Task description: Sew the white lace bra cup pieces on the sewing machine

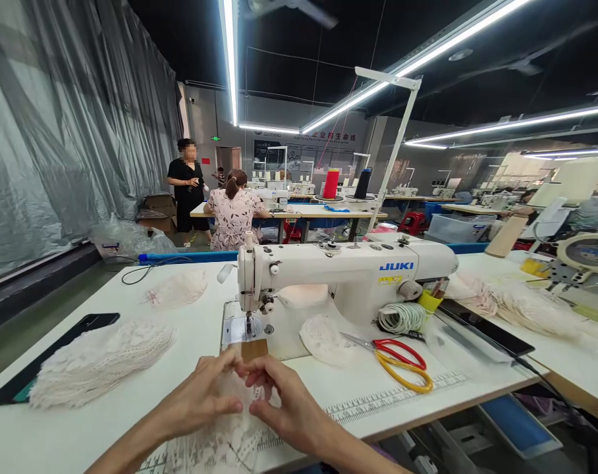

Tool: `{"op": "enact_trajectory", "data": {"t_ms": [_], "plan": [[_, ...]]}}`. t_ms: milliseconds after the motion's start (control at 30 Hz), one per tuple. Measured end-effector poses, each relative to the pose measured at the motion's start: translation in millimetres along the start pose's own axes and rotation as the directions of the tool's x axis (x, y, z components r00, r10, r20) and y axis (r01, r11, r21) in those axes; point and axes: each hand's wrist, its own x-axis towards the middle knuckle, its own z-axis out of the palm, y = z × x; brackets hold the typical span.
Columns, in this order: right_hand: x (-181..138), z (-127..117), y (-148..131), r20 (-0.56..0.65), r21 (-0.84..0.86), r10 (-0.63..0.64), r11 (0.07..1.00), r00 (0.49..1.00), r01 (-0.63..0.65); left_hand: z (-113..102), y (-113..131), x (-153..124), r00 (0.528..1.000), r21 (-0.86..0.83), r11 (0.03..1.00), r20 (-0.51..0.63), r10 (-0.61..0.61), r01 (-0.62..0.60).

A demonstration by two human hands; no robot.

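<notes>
A white lace piece [224, 441] is located at the near edge of the counter [197, 329], directly in front of the sewing machine [348, 266]. Its upper end is positioned between the two hands and directed toward the needle area; its long axis is run from there toward the near edge, inclined slightly to the left. The lower portion is loosely gathered and spread over a printed ruler scale [398, 398].

The left hand [195, 398] and the right hand [289, 398] are brought together at the fingertips above the lace. In each grip the thumb is set apart from the curved index finger; whether the cloth is pinched by either cannot be told, as the area is blurred and partly covered.

Beyond the fingertips, a brown patch [255, 349] is seen in front of the needle plate [240, 329]. To the right, a second lace piece [323, 339] is laid flat, with the blades of the scissors [375, 347] pointed left toward it. To the left, a lace stack [101, 362] is rested partly on a dark panel [76, 332], its long axis inclined toward the machine.
</notes>
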Motion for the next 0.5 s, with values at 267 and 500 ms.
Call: {"op": "enact_trajectory", "data": {"t_ms": [267, 500], "plan": [[-15, -11, -19, 0.04, 0.023, -0.005, 1.0, 0.999, 0.004, -1, 22, -7, 0.998, 0.074, 0.997, 0.067, -0.015, 0.01], [-13, -13, -22, 0.056, 0.08, 0.1, 0.991, 0.993, -0.104, 6, 36, -18, 0.999, -0.023, 0.999, 0.038, -0.036, 0.036]]}}
